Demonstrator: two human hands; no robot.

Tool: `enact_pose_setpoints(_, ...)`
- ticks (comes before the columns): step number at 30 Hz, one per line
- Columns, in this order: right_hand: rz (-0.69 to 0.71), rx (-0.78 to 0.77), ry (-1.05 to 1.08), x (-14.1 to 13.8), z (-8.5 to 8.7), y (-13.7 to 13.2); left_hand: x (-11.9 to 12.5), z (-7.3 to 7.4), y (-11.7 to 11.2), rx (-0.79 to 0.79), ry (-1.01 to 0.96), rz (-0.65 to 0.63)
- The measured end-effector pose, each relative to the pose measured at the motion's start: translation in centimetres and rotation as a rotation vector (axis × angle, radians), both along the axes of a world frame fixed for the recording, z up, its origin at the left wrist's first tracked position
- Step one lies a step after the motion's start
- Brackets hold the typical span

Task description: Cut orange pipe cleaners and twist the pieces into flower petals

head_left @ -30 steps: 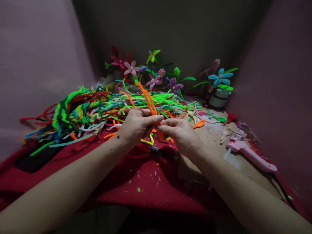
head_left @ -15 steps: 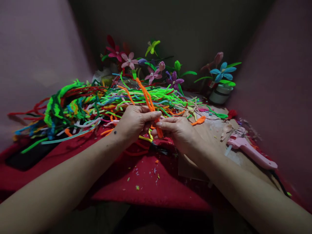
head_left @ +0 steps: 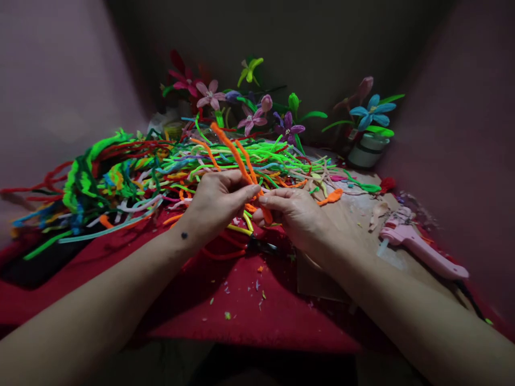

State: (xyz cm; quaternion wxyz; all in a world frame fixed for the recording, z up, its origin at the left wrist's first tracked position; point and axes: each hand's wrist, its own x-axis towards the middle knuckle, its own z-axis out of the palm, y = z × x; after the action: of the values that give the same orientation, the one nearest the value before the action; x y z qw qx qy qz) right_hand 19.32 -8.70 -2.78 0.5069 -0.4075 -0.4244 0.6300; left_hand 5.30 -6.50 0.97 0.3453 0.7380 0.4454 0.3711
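Observation:
Both my hands meet at the middle of the view over a red cloth (head_left: 249, 300). My left hand (head_left: 215, 201) pinches an orange pipe cleaner (head_left: 235, 155) that rises up and to the left from my fingers. My right hand (head_left: 295, 214) is closed on the lower end of the same orange pipe cleaner, thumb and fingers pressed together. Behind my hands lies a big tangled heap of pipe cleaners (head_left: 137, 171) in green, red, blue, orange and white.
Finished pipe-cleaner flowers (head_left: 249, 110) stand at the back, and a blue flower in a white pot (head_left: 368, 147) at the back right. A pink glue gun (head_left: 422, 249) lies on brown card (head_left: 358, 214) to the right. Small scraps dot the cloth.
The view has tilted slightly, so everything sits a little higher. My hands stay together on the orange pipe cleaner, whose upper end now leans further to the left.

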Motion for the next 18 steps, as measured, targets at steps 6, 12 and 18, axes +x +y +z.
enact_pose_setpoints(6,0.012,0.031,-0.004,0.4,0.0,0.2,-0.8,-1.2,0.2,0.411,0.125,-0.050)
enact_pose_setpoints(12,0.108,0.025,-0.055,1.1,-0.1,0.1,-1.5,-1.3,1.5,0.817,0.340,-0.183)
enact_pose_setpoints(18,0.217,0.121,-0.239,1.6,0.7,-0.8,-1.7,0.6,0.0,0.755,0.570,-0.291)
